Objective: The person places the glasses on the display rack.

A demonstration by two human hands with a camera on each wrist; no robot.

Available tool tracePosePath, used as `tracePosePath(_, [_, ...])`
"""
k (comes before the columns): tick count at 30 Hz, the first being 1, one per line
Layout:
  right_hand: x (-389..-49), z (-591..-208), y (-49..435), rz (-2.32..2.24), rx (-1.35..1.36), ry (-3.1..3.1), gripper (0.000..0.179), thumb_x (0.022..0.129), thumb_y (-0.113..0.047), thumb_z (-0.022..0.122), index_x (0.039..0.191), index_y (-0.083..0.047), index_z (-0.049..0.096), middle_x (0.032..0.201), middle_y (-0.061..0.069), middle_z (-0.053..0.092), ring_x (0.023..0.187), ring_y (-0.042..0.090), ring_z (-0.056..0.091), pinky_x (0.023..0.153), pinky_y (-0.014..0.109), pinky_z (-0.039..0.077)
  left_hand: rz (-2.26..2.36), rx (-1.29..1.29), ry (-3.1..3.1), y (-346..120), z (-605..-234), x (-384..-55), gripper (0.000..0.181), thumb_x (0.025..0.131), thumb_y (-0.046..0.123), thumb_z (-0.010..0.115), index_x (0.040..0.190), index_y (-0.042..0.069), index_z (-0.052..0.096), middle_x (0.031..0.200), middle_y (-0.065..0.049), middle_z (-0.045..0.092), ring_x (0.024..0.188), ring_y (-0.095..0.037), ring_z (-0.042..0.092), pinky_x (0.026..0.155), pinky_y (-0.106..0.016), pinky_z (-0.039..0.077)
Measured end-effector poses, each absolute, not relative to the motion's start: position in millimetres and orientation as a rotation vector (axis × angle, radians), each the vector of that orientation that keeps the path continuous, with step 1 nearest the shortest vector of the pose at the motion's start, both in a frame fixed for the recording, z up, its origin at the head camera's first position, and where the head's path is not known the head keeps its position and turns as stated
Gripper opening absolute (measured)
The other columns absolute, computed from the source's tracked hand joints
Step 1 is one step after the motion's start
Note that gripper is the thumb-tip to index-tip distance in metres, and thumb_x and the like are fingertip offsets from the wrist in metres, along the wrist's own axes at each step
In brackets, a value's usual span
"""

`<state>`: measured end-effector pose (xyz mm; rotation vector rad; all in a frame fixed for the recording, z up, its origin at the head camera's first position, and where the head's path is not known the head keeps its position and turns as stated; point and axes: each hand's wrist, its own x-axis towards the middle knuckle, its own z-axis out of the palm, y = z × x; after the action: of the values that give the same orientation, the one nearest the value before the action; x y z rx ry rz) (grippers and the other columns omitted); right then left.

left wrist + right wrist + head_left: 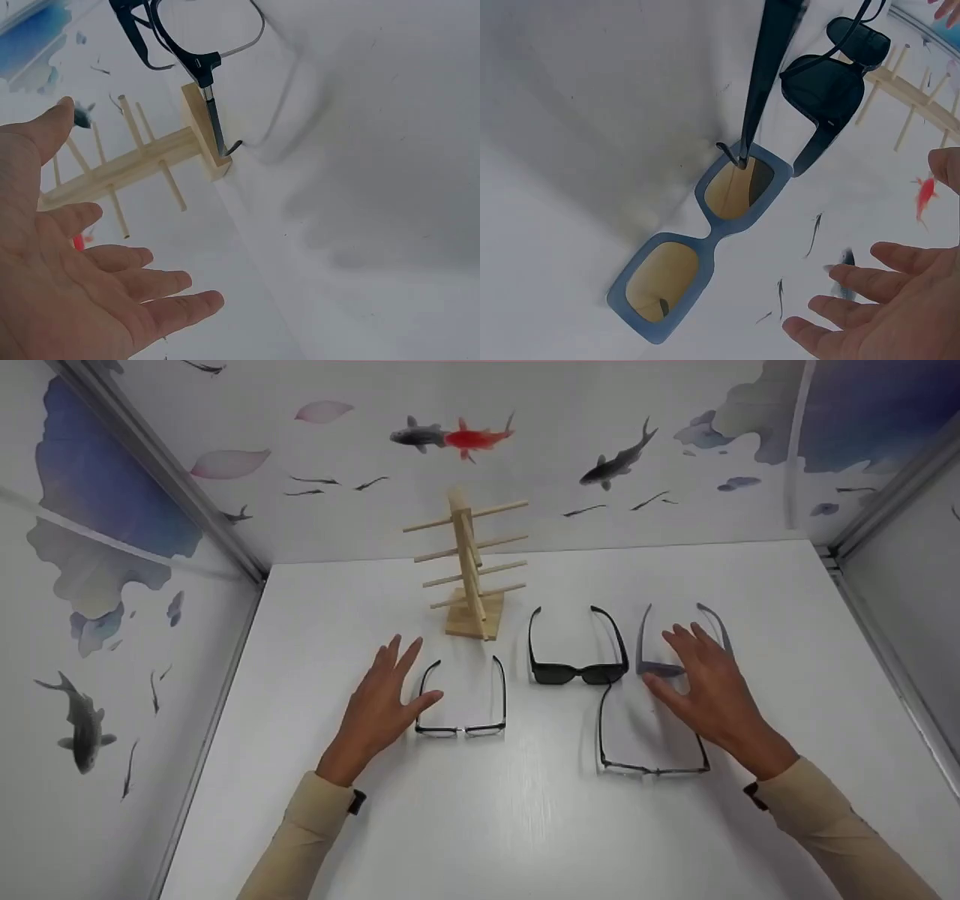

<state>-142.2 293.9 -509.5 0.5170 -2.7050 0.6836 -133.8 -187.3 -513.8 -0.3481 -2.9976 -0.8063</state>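
Note:
Above the left part of the white table, my left hand (381, 709) is spread beside dark-framed clear glasses (487, 728), its thumb over their left temple; whether it touches is unclear. My right hand (711, 690) hovers with extended fingers over blue-grey sunglasses (661, 669), partly hiding them. In the right wrist view, that hand (900, 300) holds nothing, and the blue-grey sunglasses (714, 231) show both tinted lenses. Thin-framed glasses (626, 769) lie nearer me, partly below the right hand. Black sunglasses (553, 674) sit between the hands, a temple tip of the thin-framed pair at their front.
A wooden eyewear stand (469, 555) with several crossbars rises from a square base behind the glasses. Panels printed with fish and blue patches (480, 439) enclose the white table (480, 825) at the back and sides.

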Motion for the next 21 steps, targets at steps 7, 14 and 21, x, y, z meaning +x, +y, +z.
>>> tracePosePath(7, [-140,-511,286,0.7,0.557,-2.664,0.063,0.088,-0.026,0.08,0.14,0.001,0.056,0.142,0.023,0.055,0.138,0.044,0.043,0.103,0.07,0.04,-0.872,-0.329,-2.94,-190,-521,-129,0.082,0.092,0.059,0.066,0.16,0.034,0.029,0.164,-0.011,0.029,0.15,-0.033,0.029,0.111,-0.061,0.04])
tracePosePath(14, [-137,-516,278,0.754,0.597,-2.631,0.059,0.088,-0.023,0.08,0.136,0.002,0.059,0.139,0.021,0.058,0.134,0.041,0.047,0.102,0.065,0.043,-0.901,-0.309,-2.908,-192,-527,-123,0.073,0.093,0.055,0.067,0.155,0.026,0.042,0.157,-0.011,0.042,0.144,-0.03,0.04,0.111,-0.056,0.043])
tracePosePath(21, [-134,-519,266,0.792,0.643,-2.646,0.055,0.088,-0.025,0.08,0.132,0.001,0.062,0.136,0.019,0.059,0.132,0.037,0.049,0.101,0.058,0.047,-0.963,-0.252,-2.915,-193,-534,-116,0.07,0.094,0.053,0.067,0.154,0.025,0.044,0.156,-0.007,0.045,0.143,-0.028,0.041,0.114,-0.053,0.04])
